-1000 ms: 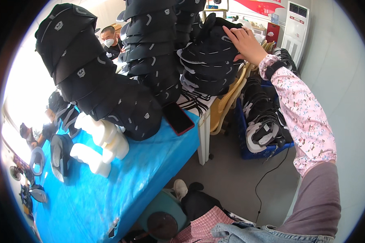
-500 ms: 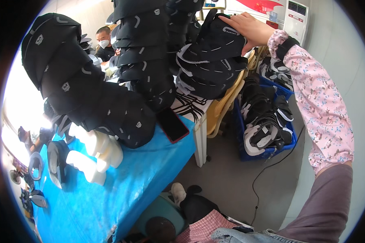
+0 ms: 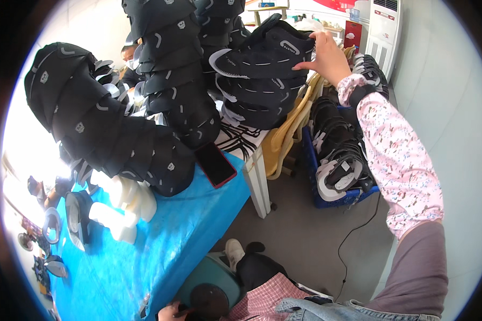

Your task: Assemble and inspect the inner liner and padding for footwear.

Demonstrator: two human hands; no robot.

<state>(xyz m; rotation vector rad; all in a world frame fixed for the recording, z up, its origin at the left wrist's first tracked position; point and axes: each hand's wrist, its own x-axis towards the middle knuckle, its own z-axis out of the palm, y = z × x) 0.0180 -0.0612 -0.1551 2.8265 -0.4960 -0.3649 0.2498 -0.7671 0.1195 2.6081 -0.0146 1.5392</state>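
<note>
At the far end of the table, my right hand [image 3: 329, 58] has its thumb and fingers closed on the heel end of a black shoe upper [image 3: 268, 52] with pale trim. That upper lies on top of a small pile, above other black uppers [image 3: 262, 107]. My left hand [image 3: 171, 312] shows only in part at the bottom edge, curled by something dark that I cannot make out. Left of the pile, a tall stack of nested black uppers [image 3: 171, 69] stands upright, and a second curved stack [image 3: 102, 117] leans across the table.
A blue-covered table [image 3: 182, 230] holds a phone [image 3: 215, 165] and white foot-shaped forms [image 3: 126, 200]. Yellow chairs [image 3: 286, 136] stand beside it. On the floor are a blue crate [image 3: 332, 202] of uppers, a cable [image 3: 341, 251] and a green stool [image 3: 225, 278]. A person [image 3: 128, 64] sits beyond the stacks.
My right hand has gone from lying spread over the top upper to pinching its heel end, and the upper has shifted slightly. My left hand has come into view at the bottom.
</note>
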